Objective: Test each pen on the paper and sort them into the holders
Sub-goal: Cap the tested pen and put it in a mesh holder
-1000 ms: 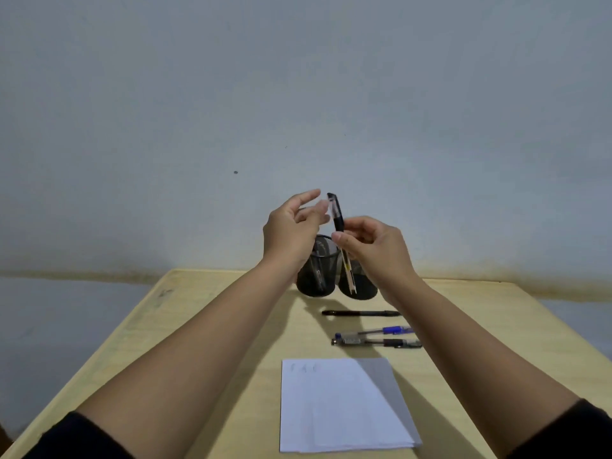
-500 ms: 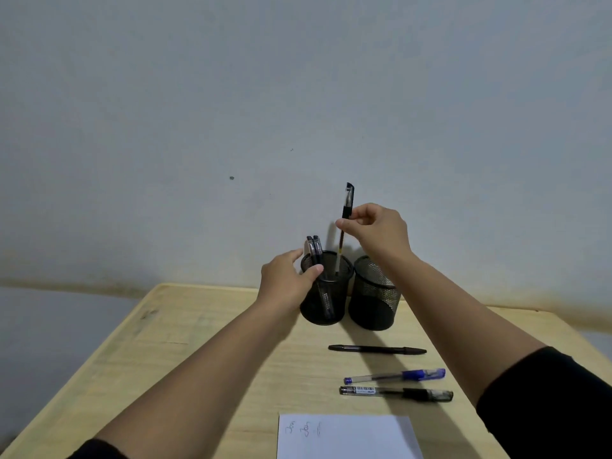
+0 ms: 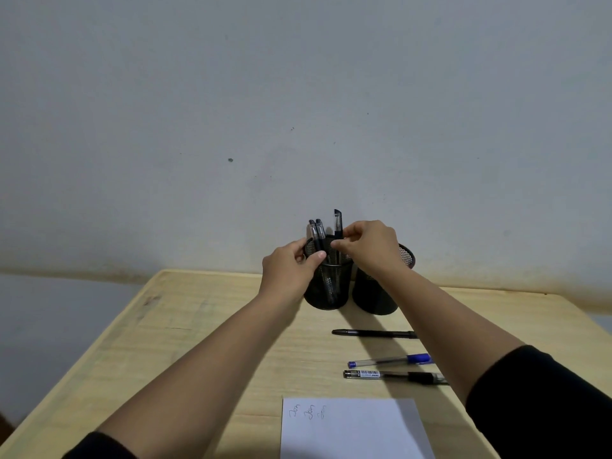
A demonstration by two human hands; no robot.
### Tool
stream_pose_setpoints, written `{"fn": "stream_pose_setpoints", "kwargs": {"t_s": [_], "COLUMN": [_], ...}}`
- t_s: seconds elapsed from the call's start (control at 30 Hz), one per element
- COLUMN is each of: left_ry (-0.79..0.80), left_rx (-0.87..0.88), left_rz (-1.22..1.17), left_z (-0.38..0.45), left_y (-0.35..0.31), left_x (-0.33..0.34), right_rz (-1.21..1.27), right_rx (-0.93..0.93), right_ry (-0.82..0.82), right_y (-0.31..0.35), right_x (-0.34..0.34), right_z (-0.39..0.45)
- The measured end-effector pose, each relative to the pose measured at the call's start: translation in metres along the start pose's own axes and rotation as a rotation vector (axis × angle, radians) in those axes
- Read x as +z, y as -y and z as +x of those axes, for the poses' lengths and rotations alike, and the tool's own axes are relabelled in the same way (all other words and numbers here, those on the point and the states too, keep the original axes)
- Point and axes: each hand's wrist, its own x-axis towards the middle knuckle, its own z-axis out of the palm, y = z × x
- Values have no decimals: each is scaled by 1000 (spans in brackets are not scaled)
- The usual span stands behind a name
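Left hand point(image 3: 291, 270) grips one holder point(image 3: 326, 286); right hand point(image 3: 367, 246) pinches its third pen point(image 3: 337, 223).

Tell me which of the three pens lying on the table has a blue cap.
The middle one: clear barrel, blue cap at its right end. The all-black pen lies nearer the holders; the barcode-labelled pen with a black grip lies nearest the paper.

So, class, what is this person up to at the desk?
The right hand lowers a black pen into the left holder, which the left hand steadies and which already has two pens. The right holder looks empty. Three pens wait on the table near the scribbled paper.
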Motion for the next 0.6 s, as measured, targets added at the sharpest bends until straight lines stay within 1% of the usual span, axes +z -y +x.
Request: {"fn": "stream_pose_setpoints", "kwargs": {"t_s": [0.13, 0.23, 0.33, 0.43, 0.53, 0.6], "left_ry": [0, -16, -64, -96, -55, 24], "left_rx": [-9, -20, 40, 124, 190, 216], "left_rz": [-7, 7, 54, 104, 139, 135], "left_z": [-2, -5, -12, -27, -51, -71], "left_y": [0, 0, -2, -5, -5, -3], "left_x": [0, -1, -5, -8, -4, 4], "right_rz": [35, 44, 51, 76, 43, 14], "right_rx": [-23, -34, -44, -55, -68, -55], "right_ry": [-15, -59, -107, -118, -90, -52], "right_y": [0, 2, 0, -4, -15, -30], "right_x": [-8, -19, -33, -47, -56, -57], "right_z": [-4, -11, -24, -47, -78, -101]}}
